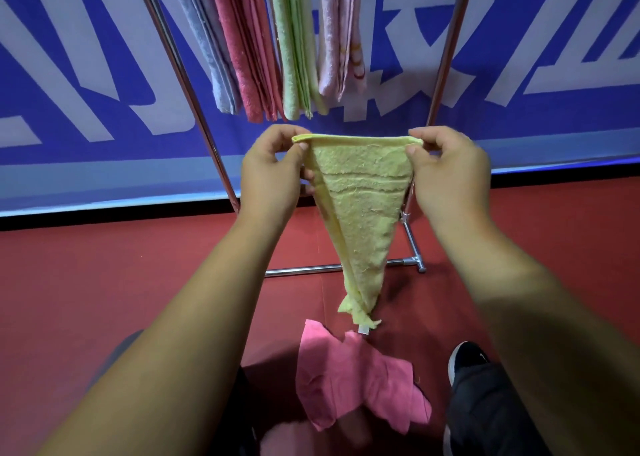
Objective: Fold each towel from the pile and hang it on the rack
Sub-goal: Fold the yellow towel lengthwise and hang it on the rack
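— Head view: the yellow towel (360,213) is stretched between both hands, sagging to a point. How will it handle?
— Soft, light terry, I'd judge. The left hand (270,175) and right hand (450,175) each pinch a top corner; those are the places to hold it.
— Around them?
— Beyond the hands is the rack (187,85) with folded towels (298,40); below them, a pink towel (349,383) lies on the floor (104,265).

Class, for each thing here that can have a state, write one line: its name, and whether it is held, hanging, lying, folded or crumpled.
yellow towel: held up by its two top corners, hanging to a point, not yet on the rack.
left hand: pinches the towel's left corner.
right hand: pinches its right corner.
pink towel: lying crumpled on the floor.
four rack towels: folded, hanging.
rack: standing upright.
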`<state>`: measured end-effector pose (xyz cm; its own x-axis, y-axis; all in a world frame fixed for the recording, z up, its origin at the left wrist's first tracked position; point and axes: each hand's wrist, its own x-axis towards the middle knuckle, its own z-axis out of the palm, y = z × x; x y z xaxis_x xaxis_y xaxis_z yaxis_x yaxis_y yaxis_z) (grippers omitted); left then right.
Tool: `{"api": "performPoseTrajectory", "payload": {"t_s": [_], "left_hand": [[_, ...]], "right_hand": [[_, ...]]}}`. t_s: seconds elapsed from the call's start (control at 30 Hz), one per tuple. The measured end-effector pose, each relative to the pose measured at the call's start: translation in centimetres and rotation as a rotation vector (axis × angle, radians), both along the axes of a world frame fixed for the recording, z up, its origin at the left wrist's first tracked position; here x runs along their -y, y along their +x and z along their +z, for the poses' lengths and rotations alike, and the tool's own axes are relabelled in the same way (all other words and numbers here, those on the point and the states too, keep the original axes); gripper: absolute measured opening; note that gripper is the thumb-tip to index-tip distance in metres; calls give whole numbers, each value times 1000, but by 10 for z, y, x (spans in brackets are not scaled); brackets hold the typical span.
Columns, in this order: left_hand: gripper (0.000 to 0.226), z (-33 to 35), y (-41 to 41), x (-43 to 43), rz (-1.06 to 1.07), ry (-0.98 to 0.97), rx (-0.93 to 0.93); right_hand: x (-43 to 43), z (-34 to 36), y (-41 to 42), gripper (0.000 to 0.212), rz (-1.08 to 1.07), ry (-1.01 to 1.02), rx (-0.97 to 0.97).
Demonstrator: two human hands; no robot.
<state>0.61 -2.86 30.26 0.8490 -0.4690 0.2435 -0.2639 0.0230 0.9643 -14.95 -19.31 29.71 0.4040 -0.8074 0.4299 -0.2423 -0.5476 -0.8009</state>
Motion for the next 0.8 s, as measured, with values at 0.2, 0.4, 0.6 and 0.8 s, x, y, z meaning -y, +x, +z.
{"api": "performPoseTrajectory", "payload": {"t_s": [0.2,0.4,0.6,0.8], "left_hand": [[17,43,-14,-6,-29,-178,-48],[16,60,-20,-20,10,-182,32],[17,40,-22,-26,62,-110,76],[17,36,-20,-19,141,-159,116]], "right_hand": [[-18,54,-12,11,40,116,152],[-41,65,-20,15,113,176,269],[-44,59,-20,16,111,140,223],[-35,58,-19,14,159,51,175]]}}
